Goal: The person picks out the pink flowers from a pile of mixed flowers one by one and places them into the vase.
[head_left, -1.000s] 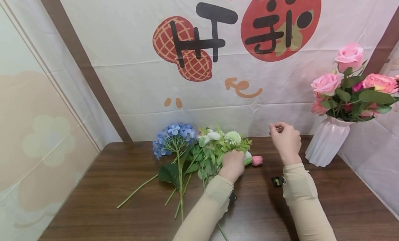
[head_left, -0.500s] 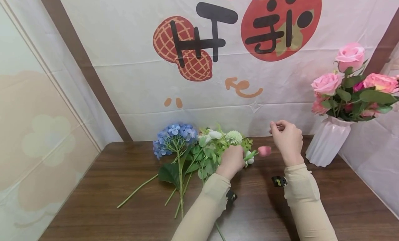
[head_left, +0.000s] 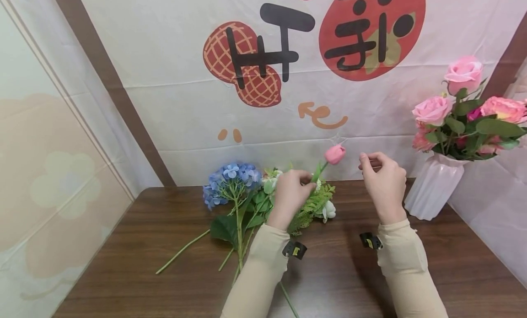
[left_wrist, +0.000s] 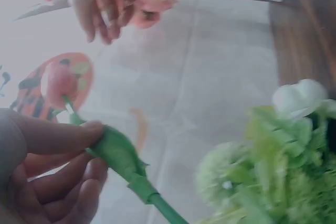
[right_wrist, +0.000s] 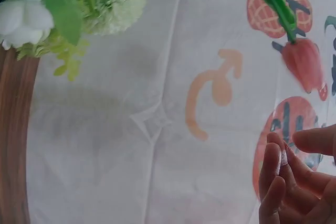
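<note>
A pink tulip stands tilted above the flower pile, its green stem and leaf pinched between the thumb and fingers of my left hand. The left wrist view shows the thumb on the green leaf, just below the tulip bloom. To the right of the bloom, my right hand hovers with loosely bent fingers, holding nothing. Thumb and fingers stand apart in the right wrist view. Under the left hand lie a blue hydrangea, green foliage and a white flower.
A white ribbed vase with pink roses stands at the table's right rear. Several stems reach toward the front of the brown wooden table. A printed white cloth hangs behind it.
My left hand has lifted the pink tulip from the pile, up and slightly left, and the bloom now points upward. My right hand has risen a little.
</note>
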`<state>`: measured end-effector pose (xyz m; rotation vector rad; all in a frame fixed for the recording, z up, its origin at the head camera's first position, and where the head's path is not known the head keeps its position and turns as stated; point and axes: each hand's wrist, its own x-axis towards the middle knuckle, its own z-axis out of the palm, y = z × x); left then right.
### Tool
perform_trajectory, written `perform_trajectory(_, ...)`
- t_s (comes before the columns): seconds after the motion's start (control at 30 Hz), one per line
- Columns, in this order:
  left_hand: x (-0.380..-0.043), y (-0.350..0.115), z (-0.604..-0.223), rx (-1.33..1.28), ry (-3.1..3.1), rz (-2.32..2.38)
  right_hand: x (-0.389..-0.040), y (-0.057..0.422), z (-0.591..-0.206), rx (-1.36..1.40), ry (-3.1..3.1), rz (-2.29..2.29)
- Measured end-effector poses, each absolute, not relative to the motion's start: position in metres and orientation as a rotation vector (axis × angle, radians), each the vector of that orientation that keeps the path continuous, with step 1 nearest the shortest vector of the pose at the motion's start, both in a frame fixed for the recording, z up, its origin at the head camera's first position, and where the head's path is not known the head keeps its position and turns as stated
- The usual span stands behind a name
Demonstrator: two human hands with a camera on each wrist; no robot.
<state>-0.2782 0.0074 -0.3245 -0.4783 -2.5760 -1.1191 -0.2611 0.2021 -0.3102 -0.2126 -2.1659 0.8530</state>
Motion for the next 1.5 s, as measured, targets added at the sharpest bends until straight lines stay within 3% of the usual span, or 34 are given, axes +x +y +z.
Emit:
perform_trajectory(0.7,-0.261,-0.026,-0.293,-0.271,-1.964,-1.456,-0.261,0.146,-0.303,0.189,-2.162,1.028)
perform_trajectory(0.97,-0.261,-0.023,-0.29,-0.311,-1.92,-1.518,-0.256,0.131,-0.302,0.346,-2.161,1.043)
perform_trajectory(1.5,-0.258,-0.012,-0.294,-0.407,-1.825,-1.75,-0.25,0.135,-0.302,0.393,-2.137,1.009)
